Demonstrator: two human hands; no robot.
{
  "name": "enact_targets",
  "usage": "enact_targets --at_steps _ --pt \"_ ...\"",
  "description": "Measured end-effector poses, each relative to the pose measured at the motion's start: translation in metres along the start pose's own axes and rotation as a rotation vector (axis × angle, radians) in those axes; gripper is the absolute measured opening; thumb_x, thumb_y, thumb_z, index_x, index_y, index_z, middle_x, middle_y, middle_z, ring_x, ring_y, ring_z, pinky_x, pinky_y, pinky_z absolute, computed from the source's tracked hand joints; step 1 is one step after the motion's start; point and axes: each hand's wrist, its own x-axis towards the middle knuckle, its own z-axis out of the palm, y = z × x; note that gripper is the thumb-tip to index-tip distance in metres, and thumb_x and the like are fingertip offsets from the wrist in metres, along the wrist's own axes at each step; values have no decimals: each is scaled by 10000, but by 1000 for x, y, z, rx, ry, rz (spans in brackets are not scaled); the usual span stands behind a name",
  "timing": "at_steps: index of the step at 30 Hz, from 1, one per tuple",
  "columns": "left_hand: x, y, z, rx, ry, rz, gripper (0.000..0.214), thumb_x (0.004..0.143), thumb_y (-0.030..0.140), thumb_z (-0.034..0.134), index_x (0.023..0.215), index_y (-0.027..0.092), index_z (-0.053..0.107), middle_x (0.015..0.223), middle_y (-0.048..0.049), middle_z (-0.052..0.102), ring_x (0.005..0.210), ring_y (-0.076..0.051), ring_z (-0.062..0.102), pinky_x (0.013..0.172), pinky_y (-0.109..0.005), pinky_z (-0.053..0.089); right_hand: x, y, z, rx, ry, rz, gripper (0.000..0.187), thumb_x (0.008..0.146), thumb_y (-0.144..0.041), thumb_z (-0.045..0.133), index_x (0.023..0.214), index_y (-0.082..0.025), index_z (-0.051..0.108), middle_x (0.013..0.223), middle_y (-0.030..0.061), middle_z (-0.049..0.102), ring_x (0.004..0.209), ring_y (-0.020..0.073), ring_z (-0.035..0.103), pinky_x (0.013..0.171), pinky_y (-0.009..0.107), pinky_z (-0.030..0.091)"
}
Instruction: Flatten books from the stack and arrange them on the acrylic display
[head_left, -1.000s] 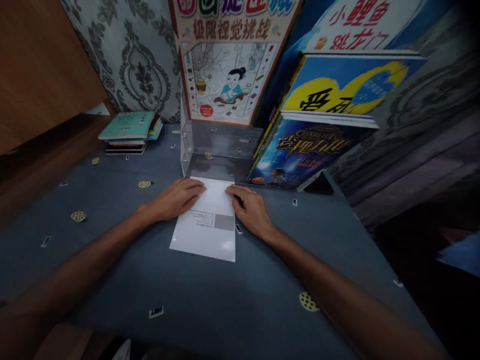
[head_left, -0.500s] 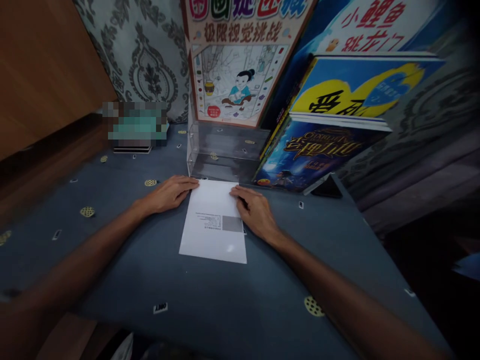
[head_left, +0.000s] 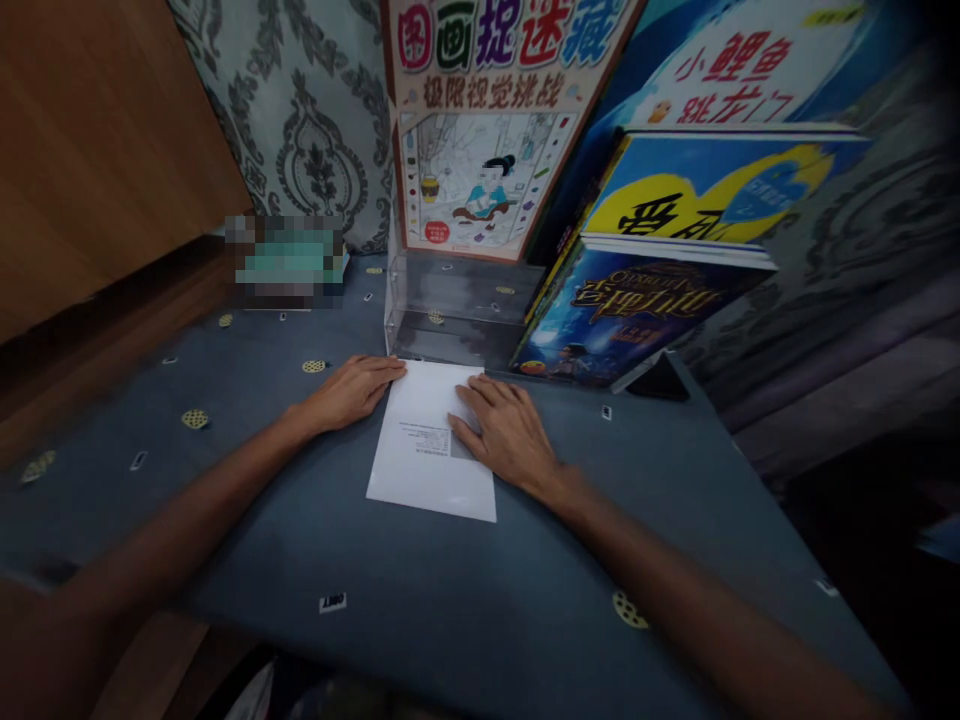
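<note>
A white rectangular sheet (head_left: 420,475) with small upside-down print and a grey block lies flat on the table, its top edge close to the clear book rack (head_left: 450,345). My left hand (head_left: 358,392) rests at the sheet's upper left corner, fingers stretched out with their tips on its edge. Across the upper right part lies my right hand (head_left: 511,430), fingers spread and thumb apart. It covers part of the right edge and of the grey block. Whether the sheet is a single leaf or a thin booklet I cannot tell.
The rack holds a picture-puzzle book (head_left: 487,180), a yellow and blue book (head_left: 675,195) and a dark blue book (head_left: 622,310). A pixelated green stack (head_left: 292,262) lies at the back left. A patterned blue-grey cloth (head_left: 255,560) covers the table; its right edge slopes away.
My right hand has slid left onto the sheet and its fingers have spread, covering more of the grey block. My left hand keeps its place at the corner. The view has shifted slightly.
</note>
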Motion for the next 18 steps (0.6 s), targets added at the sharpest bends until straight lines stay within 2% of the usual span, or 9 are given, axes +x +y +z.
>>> enact_targets --at_steps 6,18 --pt "5 -3 2 33 12 -7 404 965 164 380 1303 194 597 1382 -89 608 1302 -212 539 1073 -458 419 -6 -6 0 -53 -54 -14 506 946 -483 517 1367 -204 558 1431 188 533 1365 381 435 1084 599 348" --pt "-10 -5 2 -10 11 52 430 971 182 367 1358 174 555 1410 -114 582 1330 -218 520 1093 -486 412 -6 -13 -3 -89 -107 14 520 961 -455 515 1409 -190 520 1483 231 476 1415 399 388 1081 651 345"
